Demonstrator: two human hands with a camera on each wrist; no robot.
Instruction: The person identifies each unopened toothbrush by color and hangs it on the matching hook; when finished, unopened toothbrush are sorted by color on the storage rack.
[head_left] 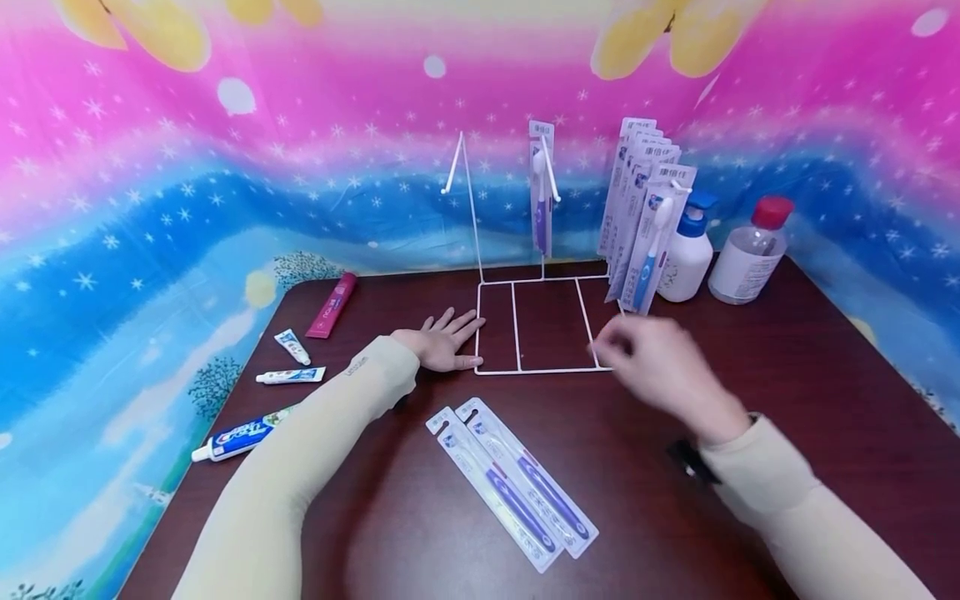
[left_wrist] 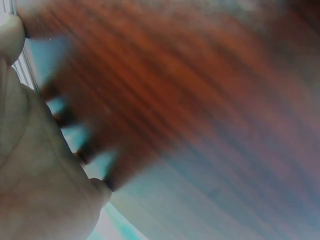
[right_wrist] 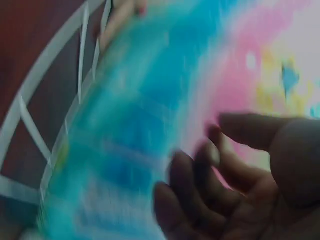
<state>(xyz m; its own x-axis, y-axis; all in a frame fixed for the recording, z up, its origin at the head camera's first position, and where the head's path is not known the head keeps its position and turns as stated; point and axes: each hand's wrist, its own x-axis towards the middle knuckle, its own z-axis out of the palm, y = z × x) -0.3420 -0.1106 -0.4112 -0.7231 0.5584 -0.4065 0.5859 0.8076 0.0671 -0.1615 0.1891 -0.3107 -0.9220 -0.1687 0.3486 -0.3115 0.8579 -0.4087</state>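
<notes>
A white wire display rack (head_left: 547,371) stands on the dark wooden table. My left hand (head_left: 447,340) lies with fingers spread at the left side of its base, fingertips touching the wire. My right hand (head_left: 660,367), blurred, is over the base's front right corner; in the right wrist view its fingers (right_wrist: 187,182) are loosely curled with nothing visible between them. Several packaged toothbrushes (head_left: 648,254) hang in a row on the right hook. One purple packaged toothbrush (head_left: 541,208) hangs on the middle hook, and the left hook (head_left: 452,171) is bare. Two packaged toothbrushes (head_left: 497,492) lie in front.
Behind the right-hand row stand a white pump bottle (head_left: 684,258) and a clear bottle with a red cap (head_left: 750,258). At left lie a red tube (head_left: 332,306), two small toothpaste tubes (head_left: 292,376) and a larger blue toothpaste tube (head_left: 243,435). Patterned cloth (head_left: 360,192) surrounds the table.
</notes>
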